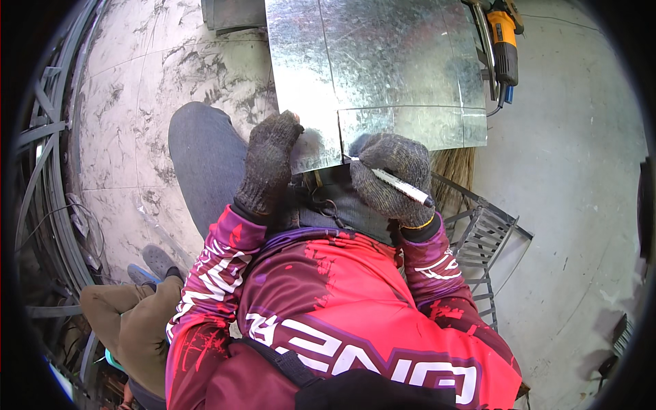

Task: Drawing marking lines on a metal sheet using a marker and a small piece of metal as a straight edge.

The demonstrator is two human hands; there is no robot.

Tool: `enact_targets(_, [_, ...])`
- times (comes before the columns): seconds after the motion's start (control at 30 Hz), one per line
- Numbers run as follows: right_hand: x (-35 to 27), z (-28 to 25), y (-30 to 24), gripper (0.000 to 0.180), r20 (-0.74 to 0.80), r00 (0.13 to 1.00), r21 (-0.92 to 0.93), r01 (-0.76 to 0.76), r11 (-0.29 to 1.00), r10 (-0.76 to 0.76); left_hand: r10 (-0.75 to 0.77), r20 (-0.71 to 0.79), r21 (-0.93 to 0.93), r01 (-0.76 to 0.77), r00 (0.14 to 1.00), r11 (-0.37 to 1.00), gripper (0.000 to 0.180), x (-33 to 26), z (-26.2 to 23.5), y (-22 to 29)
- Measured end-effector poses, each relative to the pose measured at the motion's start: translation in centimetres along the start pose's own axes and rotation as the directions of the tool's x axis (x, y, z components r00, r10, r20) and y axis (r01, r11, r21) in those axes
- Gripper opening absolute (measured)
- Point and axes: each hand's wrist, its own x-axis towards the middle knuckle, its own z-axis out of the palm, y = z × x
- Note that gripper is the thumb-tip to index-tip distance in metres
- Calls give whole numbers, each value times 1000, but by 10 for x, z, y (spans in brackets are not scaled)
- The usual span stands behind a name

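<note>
Galvanized, the flat grey steel sheet (383, 68) stays steadiest if our gloved left hand (268, 167) pinches its near edge while right-hand (393, 178) fingers, clamped on the white marker (403, 186), draw slowly.

Galvanised metal sheet (383, 68): top cut off by the frame edge, near edge partly behind both gloves. Marker (403, 186): tip hidden in the right hand (394, 179). Left hand (268, 166): fingertips hidden over the sheet edge. Yellow power tool (504, 37): cut off at top. Nearby person's trouser legs (130, 321): body out of frame. Metal rack (482, 239): mostly behind the sleeve.
</note>
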Motion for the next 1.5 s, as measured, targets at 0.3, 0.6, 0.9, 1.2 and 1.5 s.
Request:
enact_targets(0.3, [-6,-3,1,15,49,999,-18,15,1000,-14,275,-23,203,-265,961,943,30,-3,-2,-3])
enact_targets(0.6, [-10,-6,-2,18,59,998,-81,42,996,-38,34,43,71,-37,999,997,30,-3,2,-9])
enact_targets(0.9, [-8,-9,-1,16,32,996,347,-91,933,85,231,12,240,-227,973,944,25,6,-11,19])
enact_targets(1.2, [-9,-74,30,20,-371,877,634,0,774,304,360,-26,400,-320,933,859,35,-2,-56,-26])
enact_targets(1.5, [7,-78,39,16,-318,922,379,-90,921,221,351,-97,306,-308,931,901,41,5,-104,-98])
